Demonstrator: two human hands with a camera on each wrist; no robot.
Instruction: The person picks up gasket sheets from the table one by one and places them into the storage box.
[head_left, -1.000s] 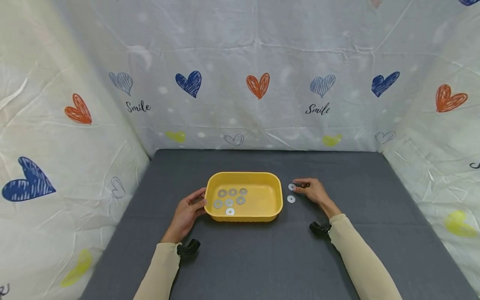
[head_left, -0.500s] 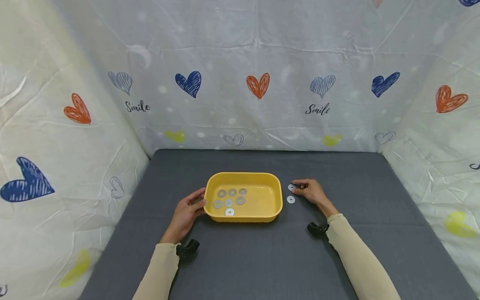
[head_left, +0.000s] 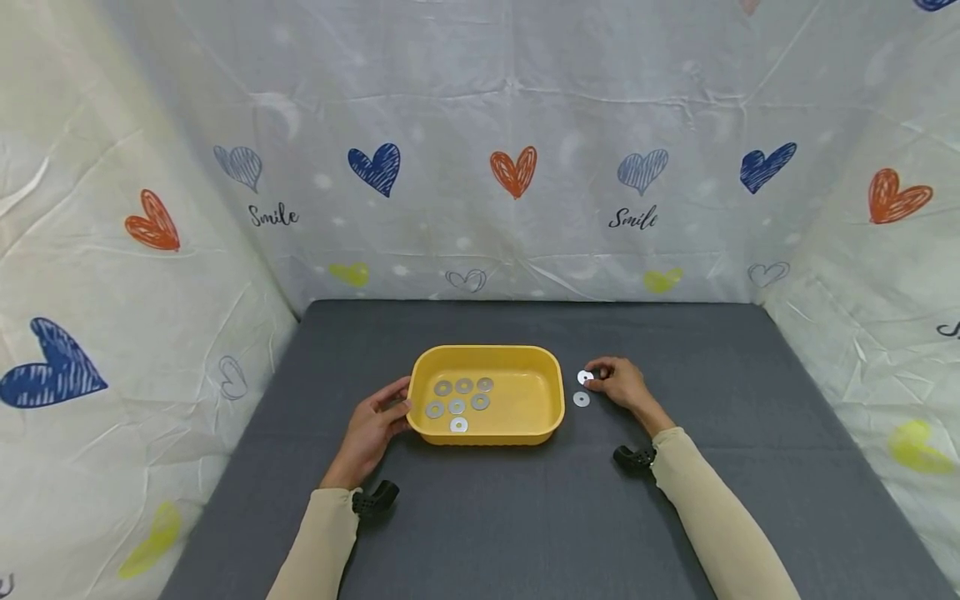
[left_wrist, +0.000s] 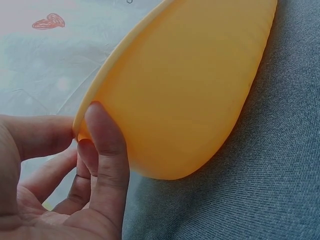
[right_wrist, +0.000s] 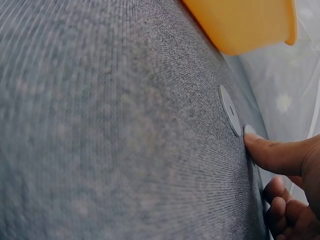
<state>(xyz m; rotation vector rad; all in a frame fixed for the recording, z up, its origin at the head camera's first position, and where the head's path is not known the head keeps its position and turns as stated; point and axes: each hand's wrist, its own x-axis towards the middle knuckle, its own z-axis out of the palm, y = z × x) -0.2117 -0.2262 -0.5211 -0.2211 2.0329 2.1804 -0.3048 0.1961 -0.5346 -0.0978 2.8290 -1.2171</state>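
Observation:
A yellow plastic tray (head_left: 525, 392) stands on the grey cloth, with several flat metal washers (head_left: 457, 407) lying in its left half. My left hand (head_left: 370, 429) holds the tray's left end; in the left wrist view thumb and fingers (left_wrist: 107, 145) grip its rim. To the right of the tray, my right hand (head_left: 624, 383) pinches a washer (head_left: 585, 377) between thumb and index finger. Another washer (head_left: 581, 399) lies flat just nearer. The right wrist view has the thumb (right_wrist: 270, 152) against the held washer's edge, the flat washer (right_wrist: 229, 110) beside it; the index fingertip is hidden there.
Grey cloth (head_left: 495, 525) covers the table. A pale curtain (head_left: 450, 225) printed with hearts rises behind it and along both sides. Black wrist devices (head_left: 635, 457) sit on both forearms beside beige sleeves.
The washer at my right fingers looks brighter and slightly shifted, as if tilted a little. Both hands and the tray stay nearly still.

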